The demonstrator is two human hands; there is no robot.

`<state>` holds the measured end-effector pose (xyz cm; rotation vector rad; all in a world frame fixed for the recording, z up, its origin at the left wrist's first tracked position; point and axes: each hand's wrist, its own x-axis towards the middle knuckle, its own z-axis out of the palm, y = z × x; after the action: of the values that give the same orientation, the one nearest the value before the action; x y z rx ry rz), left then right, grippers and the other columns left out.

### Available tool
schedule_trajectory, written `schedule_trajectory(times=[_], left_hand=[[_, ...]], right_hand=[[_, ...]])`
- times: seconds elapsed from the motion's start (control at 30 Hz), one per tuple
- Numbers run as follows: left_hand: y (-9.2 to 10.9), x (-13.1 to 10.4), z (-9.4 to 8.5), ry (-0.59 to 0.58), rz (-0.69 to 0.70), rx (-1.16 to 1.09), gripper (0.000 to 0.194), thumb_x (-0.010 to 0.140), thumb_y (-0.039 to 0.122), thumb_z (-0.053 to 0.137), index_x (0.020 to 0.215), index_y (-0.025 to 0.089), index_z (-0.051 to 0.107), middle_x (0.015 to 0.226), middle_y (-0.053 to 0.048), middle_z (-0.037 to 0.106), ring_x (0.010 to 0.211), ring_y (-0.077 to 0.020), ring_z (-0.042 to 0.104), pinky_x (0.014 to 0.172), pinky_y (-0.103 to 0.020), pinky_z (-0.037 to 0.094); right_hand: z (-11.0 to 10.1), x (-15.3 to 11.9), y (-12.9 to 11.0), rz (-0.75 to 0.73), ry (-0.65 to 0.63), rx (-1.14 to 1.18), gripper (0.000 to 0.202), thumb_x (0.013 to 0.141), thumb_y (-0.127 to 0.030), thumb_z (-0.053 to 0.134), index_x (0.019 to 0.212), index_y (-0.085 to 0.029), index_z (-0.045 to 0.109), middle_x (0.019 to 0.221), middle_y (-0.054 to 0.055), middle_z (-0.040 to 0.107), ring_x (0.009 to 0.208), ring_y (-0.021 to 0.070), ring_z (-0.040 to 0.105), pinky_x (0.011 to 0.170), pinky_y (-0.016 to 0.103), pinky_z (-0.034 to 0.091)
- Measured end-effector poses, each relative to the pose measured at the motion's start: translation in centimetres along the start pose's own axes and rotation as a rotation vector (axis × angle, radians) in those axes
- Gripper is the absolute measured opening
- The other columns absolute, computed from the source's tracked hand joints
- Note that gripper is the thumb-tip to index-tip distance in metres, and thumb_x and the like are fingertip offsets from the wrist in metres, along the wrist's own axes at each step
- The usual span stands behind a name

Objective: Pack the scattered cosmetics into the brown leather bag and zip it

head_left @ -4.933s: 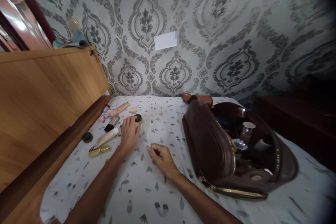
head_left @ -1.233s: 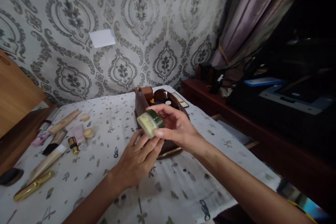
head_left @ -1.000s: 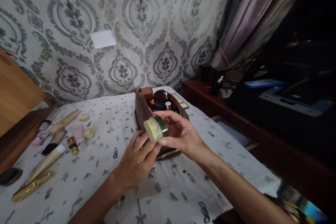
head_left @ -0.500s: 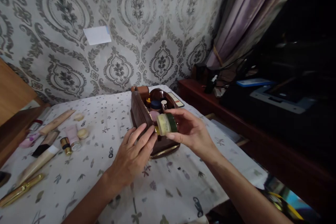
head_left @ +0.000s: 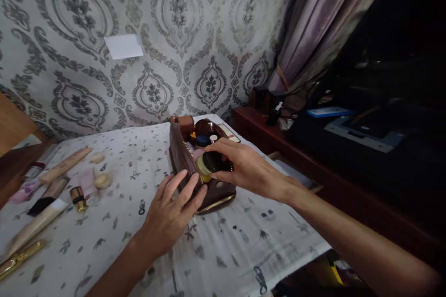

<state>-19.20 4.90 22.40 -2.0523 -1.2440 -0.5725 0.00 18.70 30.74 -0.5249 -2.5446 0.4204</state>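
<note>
a small round jar (head_left: 205,164) with a pale yellow-green face and dark green side lies tilted on its side in the open mouth of a brown zip pouch (head_left: 184,162), which sits on the patterned cloth with other small containers inside it.

The pouch (head_left: 190,167) stands at frame centre on the bedsheet (head_left: 139,241). The jar (head_left: 208,164) sits in its near end, under the right hand (head_left: 244,169). The left hand (head_left: 170,213) rests against the pouch's left wall. Tubes (head_left: 52,185) lie at far left.
</note>
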Motion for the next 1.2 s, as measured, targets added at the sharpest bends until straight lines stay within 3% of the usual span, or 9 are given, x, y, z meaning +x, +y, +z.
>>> schedule_trajectory(times=[0.17,0.37,0.47,0.8,1.2], left_hand=[[0.7,0.1,0.1,0.023,-0.061,0.023,0.044,0.091,0.004,0.048,0.127,0.023,0.064,0.129,-0.009,0.064,0.125,-0.0295,0.049,0.113,-0.052,0.031],[0.9,0.2,0.5,0.052,-0.071,0.007,0.040,0.090,0.005,0.050,0.122,0.022,0.066,0.128,-0.009,0.063,0.125,-0.0294,0.048,0.115,-0.052,0.028],[0.9,0.1,0.6,0.063,-0.068,-0.011,0.039,0.090,0.005,0.050,0.121,0.022,0.066,0.128,-0.009,0.062,0.125,-0.0299,0.048,0.115,-0.052,0.028],[1.1,-0.3,0.8,0.032,-0.072,-0.062,0.039,0.091,0.006,0.050,0.123,0.022,0.065,0.133,-0.011,0.056,0.128,-0.0318,0.044,0.115,-0.054,0.026],[1.1,-0.4,1.1,0.030,-0.074,-0.052,0.039,0.089,0.007,0.054,0.123,0.024,0.065,0.134,-0.011,0.055,0.128,-0.0313,0.043,0.117,-0.053,0.025]], right_hand=[[0.0,2.4,-0.5,-0.047,-0.177,-0.194,0.042,0.075,-0.011,0.075,0.115,-0.015,0.064,0.107,0.009,0.066,0.103,0.0244,0.060,0.089,0.035,0.047],[-0.7,4.6,-1.3,-0.084,-0.408,-0.346,0.023,0.074,-0.019,0.078,0.094,-0.014,0.068,0.088,0.007,0.068,0.091,0.0244,0.058,0.076,0.032,0.041],[-0.8,5.5,-1.2,-0.132,-0.514,-0.409,0.024,0.073,-0.019,0.076,0.095,-0.013,0.069,0.089,0.008,0.069,0.092,0.0249,0.056,0.073,0.032,0.039],[1.1,5.8,0.7,-0.268,-0.629,-0.574,0.024,0.080,-0.020,0.071,0.101,-0.010,0.070,0.102,0.013,0.070,0.103,0.0271,0.058,0.084,0.037,0.040],[1.2,6.2,-1.0,-0.220,-0.740,-0.696,0.023,0.089,-0.013,0.060,0.108,-0.006,0.070,0.113,0.018,0.070,0.114,0.0315,0.058,0.084,0.038,0.044]])
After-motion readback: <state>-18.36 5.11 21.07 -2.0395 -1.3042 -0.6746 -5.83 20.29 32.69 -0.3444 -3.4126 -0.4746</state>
